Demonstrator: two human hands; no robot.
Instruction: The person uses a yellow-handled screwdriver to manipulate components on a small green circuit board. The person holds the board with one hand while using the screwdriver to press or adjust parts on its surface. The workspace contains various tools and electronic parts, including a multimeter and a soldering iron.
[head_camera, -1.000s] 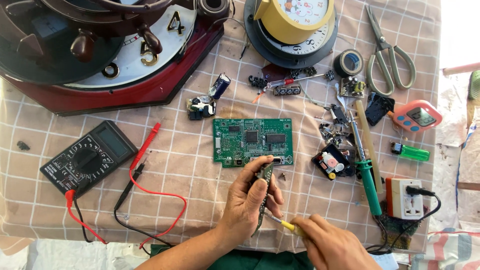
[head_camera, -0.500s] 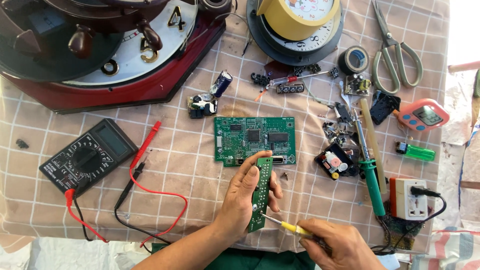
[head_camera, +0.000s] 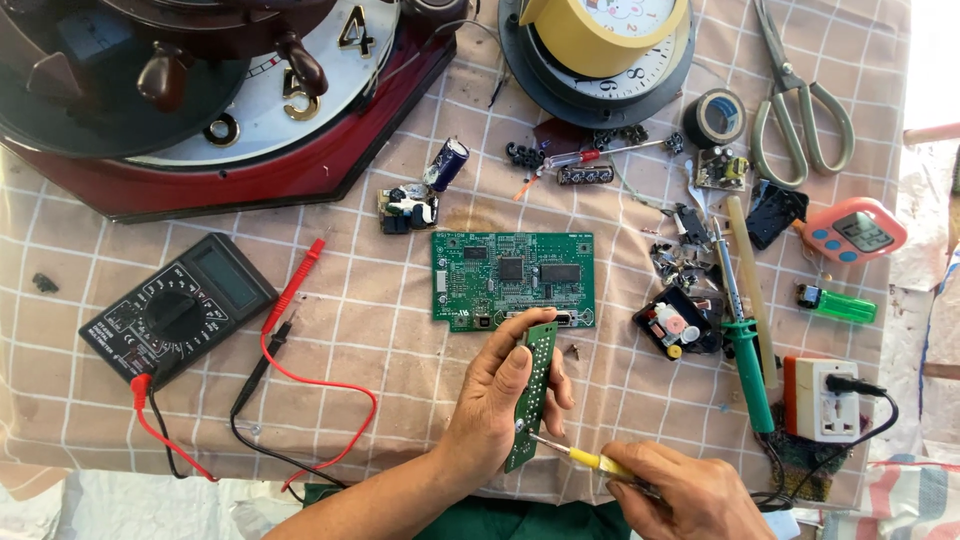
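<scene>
My left hand (head_camera: 495, 405) grips a narrow green circuit board (head_camera: 532, 392), held upright on edge just below a larger green circuit board (head_camera: 513, 278) that lies flat on the cloth. My right hand (head_camera: 680, 495) holds a small yellow-handled screwdriver (head_camera: 580, 457). Its metal tip touches the lower end of the narrow board, near my left thumb.
A black multimeter (head_camera: 175, 310) with red and black probe leads (head_camera: 290, 300) lies at left. A dark red wall clock (head_camera: 200, 90) fills the top left. A green-handled soldering iron (head_camera: 740, 330), a white power socket (head_camera: 825, 400), a green lighter (head_camera: 838, 303), scissors (head_camera: 800, 100) and small parts crowd the right.
The camera view has drawn closer. My left hand has lifted the narrow board more upright, and the screwdriver tip has come up against its lower end.
</scene>
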